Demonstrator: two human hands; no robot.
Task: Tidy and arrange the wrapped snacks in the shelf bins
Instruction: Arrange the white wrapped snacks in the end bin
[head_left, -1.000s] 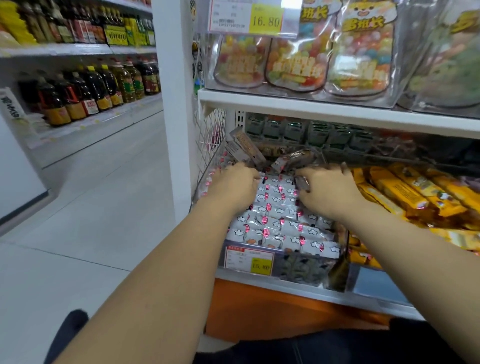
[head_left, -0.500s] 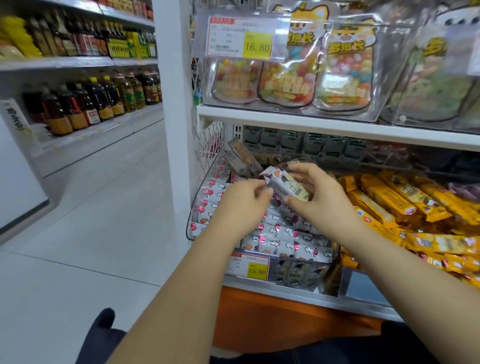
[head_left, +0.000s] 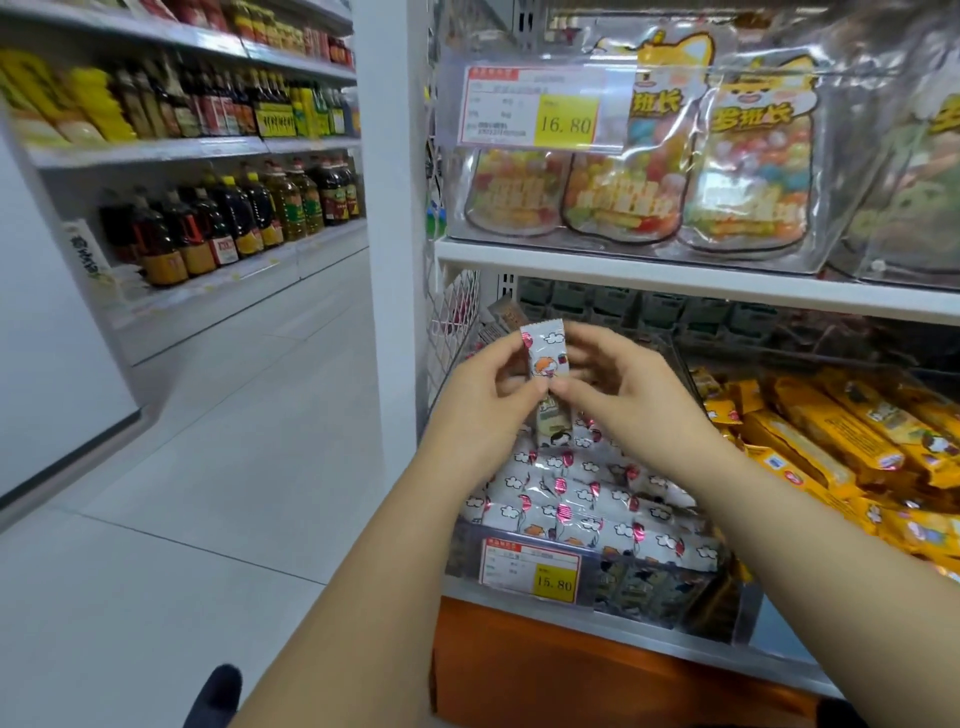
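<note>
A white wrapped snack with cloud and balloon prints stands upright above the bin, held between both hands. My left hand pinches its left edge and my right hand pinches its right side. A second pale snack hangs just under it, partly hidden by my fingers. Below lies the clear bin packed with rows of the same white snacks.
Yellow wrapped bars fill the bin to the right. A price tag reads 15.80 on the bin front. Candy bags stand on the shelf above. A wire divider closes the left side. Oil bottles line the aisle shelves.
Both hands rose out of the bin with a snack taken from the pile. It turned from lying tilted to standing upright between my fingers.
</note>
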